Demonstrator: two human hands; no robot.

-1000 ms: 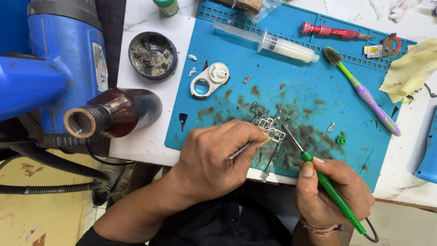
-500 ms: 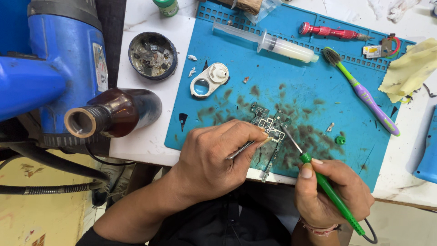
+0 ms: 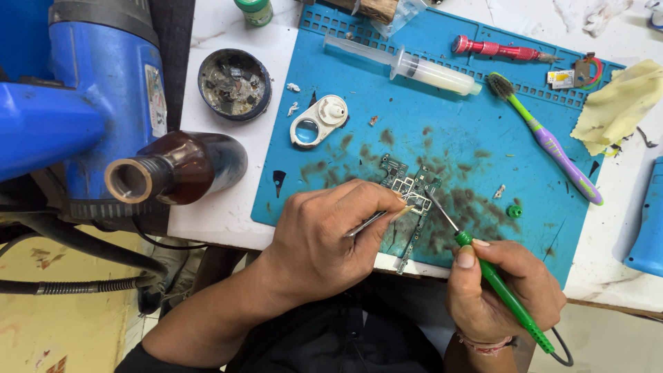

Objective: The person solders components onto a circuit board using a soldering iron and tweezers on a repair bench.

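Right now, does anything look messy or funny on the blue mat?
Yes. Dark smudgy stains cover the blue mat around the small circuit board. The brown bottle lies on its side with no cap, its open mouth towards the table edge.

A white, stained worktop [image 3: 228, 207] carries a blue rubber work mat [image 3: 449, 110], the landmark here. Left of the mat, directly on the worktop, sit a round dark tin of grey scraps [image 3: 234, 83] and, below it, a brown glass bottle lying on its side [image 3: 181, 169], mouth turned away from the mat. 1 green-capped small jar [image 3: 253, 11] stands just beyond the mat's top-left corner. Off the mat's right edge, a crumpled yellow cloth [image 3: 618, 105] overlaps its corner, and a blue plastic casing [image 3: 648, 224] lies further down that side.
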